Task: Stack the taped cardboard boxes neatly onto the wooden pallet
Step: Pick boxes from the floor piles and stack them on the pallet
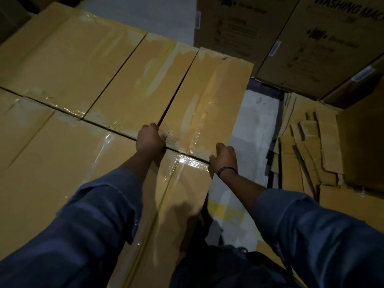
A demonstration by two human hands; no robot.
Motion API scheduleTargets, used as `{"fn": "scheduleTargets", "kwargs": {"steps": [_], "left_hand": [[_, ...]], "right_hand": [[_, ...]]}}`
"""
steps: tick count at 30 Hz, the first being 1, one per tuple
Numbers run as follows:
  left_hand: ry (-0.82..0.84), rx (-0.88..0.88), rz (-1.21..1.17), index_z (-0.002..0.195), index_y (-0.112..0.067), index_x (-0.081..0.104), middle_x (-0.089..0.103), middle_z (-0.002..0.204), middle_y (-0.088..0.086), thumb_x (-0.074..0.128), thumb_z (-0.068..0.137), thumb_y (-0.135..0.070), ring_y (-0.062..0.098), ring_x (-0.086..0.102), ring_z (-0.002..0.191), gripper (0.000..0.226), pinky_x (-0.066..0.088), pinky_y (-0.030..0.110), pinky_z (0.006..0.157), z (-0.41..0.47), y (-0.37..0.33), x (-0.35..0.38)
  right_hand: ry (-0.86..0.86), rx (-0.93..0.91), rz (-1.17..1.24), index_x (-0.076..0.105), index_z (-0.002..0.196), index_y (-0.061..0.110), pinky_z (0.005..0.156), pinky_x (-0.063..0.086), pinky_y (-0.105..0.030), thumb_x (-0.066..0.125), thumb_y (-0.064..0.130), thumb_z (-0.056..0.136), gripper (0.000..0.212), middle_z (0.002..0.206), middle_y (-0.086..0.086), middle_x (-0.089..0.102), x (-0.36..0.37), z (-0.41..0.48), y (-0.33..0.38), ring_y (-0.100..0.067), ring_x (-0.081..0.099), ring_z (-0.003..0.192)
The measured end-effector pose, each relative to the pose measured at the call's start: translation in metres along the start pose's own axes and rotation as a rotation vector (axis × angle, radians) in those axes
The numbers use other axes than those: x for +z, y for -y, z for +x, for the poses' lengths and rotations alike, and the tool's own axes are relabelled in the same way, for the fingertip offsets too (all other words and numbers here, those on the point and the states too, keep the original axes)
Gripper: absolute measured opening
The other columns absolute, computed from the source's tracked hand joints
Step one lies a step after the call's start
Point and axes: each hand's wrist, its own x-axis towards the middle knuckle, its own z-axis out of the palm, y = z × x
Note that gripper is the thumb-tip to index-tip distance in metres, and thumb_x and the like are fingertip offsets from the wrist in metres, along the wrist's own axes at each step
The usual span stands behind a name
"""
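Your left hand has its fingers curled down into the dark seam at the near left corner of the narrow taped box. Your right hand is hooked over the near right corner, fingers bent around the outer side. Both hands grip cardboard; neither lies flat on top.

The box runs long and thin along the right edge of the top layer. It sits close against the neighbouring box on its left, and its near end butts the near box under your forearms. Past its right side there is only grey floor, lower down. The pallet itself is hidden beneath the stack.

Expect stiff walls but an awkward length — held at one end only, the far end will likely lever and swing. I can't judge the weight from here, so test it with a small nudge first. The clear tape is glossy and probably slick, and it looks scuffed by your left fingers. Keep your fingertips on bare cardboard at the corners and edges, where the box is strongest. Sliding it square should be safer than lifting.

Further out, flattened cardboard litters the floor to the right. Washing-machine cartons stand past the far end.
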Motion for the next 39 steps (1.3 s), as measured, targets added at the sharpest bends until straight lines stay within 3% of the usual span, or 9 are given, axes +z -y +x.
{"fn": "scheduleTargets", "kwargs": {"steps": [4, 11, 19, 26, 30, 39], "left_hand": [[0.030, 0.006, -0.011, 0.133, -0.008, 0.061, 0.058, 0.125, 0.020, 0.075, 0.091, -0.037, 0.039, 0.061, 0.112, 0.052, 0.054, 0.045, 0.095, -0.002, 0.005, -0.002], [0.054, 0.011, -0.002, 0.135, -0.009, 0.061, 0.058, 0.126, 0.019, 0.078, 0.088, -0.031, 0.037, 0.061, 0.113, 0.054, 0.055, 0.045, 0.096, -0.007, 0.009, -0.006], [-0.003, 0.088, 0.097, 0.123, -0.009, 0.063, 0.051, 0.127, 0.015, 0.068, 0.097, -0.027, 0.033, 0.055, 0.113, 0.032, 0.056, 0.046, 0.094, -0.025, 0.007, 0.002], [-0.059, 0.217, 0.214, 0.137, -0.014, 0.055, 0.042, 0.145, 0.016, 0.055, 0.102, -0.033, 0.037, 0.039, 0.129, 0.039, 0.041, 0.048, 0.106, -0.059, 0.022, 0.011], [-0.035, 0.213, 0.250, 0.146, -0.018, 0.046, 0.030, 0.160, 0.017, 0.058, 0.101, -0.040, 0.039, 0.034, 0.140, 0.051, 0.037, 0.052, 0.113, -0.092, 0.045, 0.012], [0.011, 0.130, 0.318, 0.154, -0.020, 0.040, 0.030, 0.163, 0.016, 0.050, 0.104, -0.047, 0.039, 0.031, 0.145, 0.058, 0.038, 0.051, 0.113, -0.228, 0.124, 0.012]], "right_hand": [[0.004, -0.018, -0.035, 0.055, 0.109, 0.014, 0.086, 0.047, -0.036, 0.062, 0.023, 0.094, 0.019, 0.124, -0.022, 0.048, 0.005, -0.005, 0.000, -0.040, 0.052, 0.112], [0.023, -0.059, -0.108, 0.052, 0.110, 0.016, 0.086, 0.047, -0.037, 0.062, 0.028, 0.095, 0.021, 0.132, -0.023, 0.045, 0.010, -0.006, 0.000, -0.042, 0.049, 0.117], [0.125, -0.097, -0.190, 0.043, 0.136, 0.017, 0.100, 0.047, -0.042, 0.062, 0.033, 0.097, 0.047, 0.150, -0.028, 0.035, 0.014, 0.002, -0.006, -0.044, 0.039, 0.135], [0.294, -0.106, -0.177, 0.022, 0.158, 0.018, 0.109, 0.041, -0.039, 0.064, 0.030, 0.096, 0.076, 0.164, -0.032, -0.005, -0.006, -0.005, -0.005, -0.045, 0.030, 0.146], [0.263, -0.089, -0.192, 0.032, 0.150, 0.016, 0.106, 0.045, -0.039, 0.067, 0.030, 0.093, 0.068, 0.165, -0.026, -0.012, -0.004, -0.034, -0.002, -0.046, 0.040, 0.139], [0.302, -0.196, -0.157, 0.020, 0.161, 0.019, 0.114, 0.040, -0.045, 0.063, 0.032, 0.099, 0.076, 0.168, -0.014, -0.017, 0.041, -0.156, -0.037, -0.040, 0.026, 0.150]]}}
